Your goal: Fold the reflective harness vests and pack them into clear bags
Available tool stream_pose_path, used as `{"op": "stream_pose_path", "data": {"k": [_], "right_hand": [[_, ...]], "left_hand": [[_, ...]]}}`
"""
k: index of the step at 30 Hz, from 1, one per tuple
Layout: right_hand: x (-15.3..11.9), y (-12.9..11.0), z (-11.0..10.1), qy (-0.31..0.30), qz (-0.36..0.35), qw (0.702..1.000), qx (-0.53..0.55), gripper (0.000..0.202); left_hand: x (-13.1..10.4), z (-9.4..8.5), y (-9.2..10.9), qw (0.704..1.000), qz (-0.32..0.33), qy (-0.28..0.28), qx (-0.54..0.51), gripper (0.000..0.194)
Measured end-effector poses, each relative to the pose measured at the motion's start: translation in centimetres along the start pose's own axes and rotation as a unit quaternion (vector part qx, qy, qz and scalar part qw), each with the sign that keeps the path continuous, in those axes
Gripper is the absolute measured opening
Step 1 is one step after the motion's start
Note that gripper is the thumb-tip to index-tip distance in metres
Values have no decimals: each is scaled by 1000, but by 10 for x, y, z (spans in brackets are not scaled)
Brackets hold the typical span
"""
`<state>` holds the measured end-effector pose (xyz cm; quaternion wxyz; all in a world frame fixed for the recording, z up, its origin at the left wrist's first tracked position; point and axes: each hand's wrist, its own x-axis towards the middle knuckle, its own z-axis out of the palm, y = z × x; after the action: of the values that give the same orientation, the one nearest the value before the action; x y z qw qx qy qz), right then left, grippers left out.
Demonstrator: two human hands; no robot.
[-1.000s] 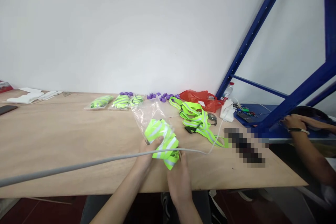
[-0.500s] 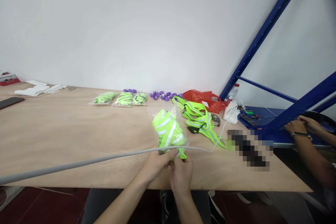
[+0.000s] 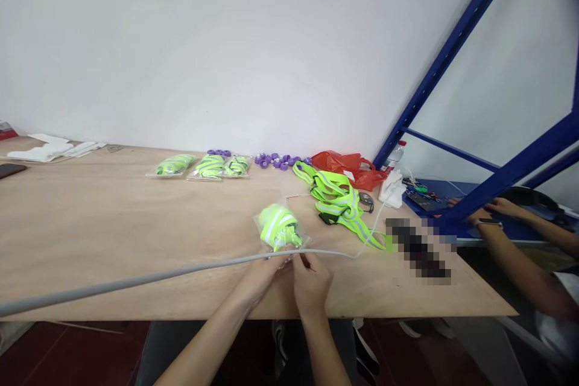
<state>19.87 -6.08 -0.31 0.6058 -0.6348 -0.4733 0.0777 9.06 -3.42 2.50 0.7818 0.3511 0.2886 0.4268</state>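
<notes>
A clear plastic bag [image 3: 277, 228] with a bundled neon-yellow reflective strap inside lies in front of me. My left hand [image 3: 266, 268] grips its near edge, fingers closed and partly hidden behind a grey cable [image 3: 190, 269]. Close beside it, my right hand [image 3: 312, 282] pinches the same edge between thumb and fingers. The cable crosses over the bag's near end and runs to the right. Just beyond the bag, to the right, loose neon reflective straps [image 3: 337, 193] with a black buckle lie in a heap.
Several filled bags [image 3: 210, 166] lie toward the wall, with purple rolls [image 3: 274, 161] near them. A red plastic bag [image 3: 346, 167], a white adapter [image 3: 392, 189] and a bottle [image 3: 395, 155] are at the right. Another person's hands [image 3: 479, 211] work beyond the blue frame [image 3: 452, 27].
The strap bundle has gone farther inside the bag, away from my fingers, and sits more compactly. Both hands have shifted to the bag's near edge. The whole view has moved slightly.
</notes>
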Motion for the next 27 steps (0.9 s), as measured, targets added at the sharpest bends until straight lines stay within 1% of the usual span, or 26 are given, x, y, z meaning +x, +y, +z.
{"op": "stream_pose_path", "data": {"k": [4, 7, 8, 9, 11, 13, 14, 15, 17, 19, 20, 21, 22, 23, 24, 25, 26, 27], "right_hand": [[11, 1, -3, 5, -90, 989, -116, 37], [20, 1, -13, -1, -159, 975, -153, 28], [23, 2, -18, -18, -183, 971, -150, 26], [26, 2, -23, -49, -205, 967, -141, 25], [34, 1, -32, -145, -236, 954, -113, 25], [42, 0, -40, -238, -253, 934, -89, 26], [47, -1, -43, -267, -259, 924, -86, 24], [51, -2, -45, -282, -267, 917, -90, 21], [60, -5, -47, -289, -289, 906, -114, 25], [69, -8, -46, -287, -316, 893, -140, 31], [73, -10, -45, -288, -327, 888, -147, 30], [77, -11, -44, -289, -335, 884, -147, 28], [81, -12, -42, -290, -340, 883, -143, 26], [84, -13, -41, -290, -344, 883, -133, 25], [88, -14, -39, -291, -349, 883, -121, 24], [91, -16, -38, -291, -356, 882, -107, 23], [94, -18, -37, -292, -363, 880, -97, 23], [98, -20, -36, -293, -369, 877, -93, 22]], "left_hand": [[-2, -5, 4, 998, -13, -46, 41, 55], [-1, -11, 11, 995, -15, -58, 82, 58], [0, -14, 14, 994, -17, -54, 93, 58], [0, -17, 17, 993, -21, -51, 101, 57], [2, -23, 25, 992, -24, -51, 111, 54], [3, -29, 32, 990, -23, -45, 132, 53], [3, -31, 36, 988, -22, -37, 149, 53], [3, -32, 39, 985, -23, -28, 172, 54], [1, -32, 48, 969, -25, -8, 247, 61], [-2, -32, 60, 947, -20, 10, 320, 63], [-3, -31, 67, 935, -4, 24, 354, 59], [-4, -31, 74, 918, 23, 44, 394, 50], [-5, -30, 82, 894, 59, 70, 439, 39], [-6, -29, 89, 863, 97, 92, 487, 28], [-7, -28, 96, 824, 133, 110, 539, 19], [-7, -27, 103, 785, 161, 119, 586, 13], [-7, -25, 109, 754, 177, 119, 622, 9], [-7, -22, 115, 736, 185, 108, 642, 7]]}}
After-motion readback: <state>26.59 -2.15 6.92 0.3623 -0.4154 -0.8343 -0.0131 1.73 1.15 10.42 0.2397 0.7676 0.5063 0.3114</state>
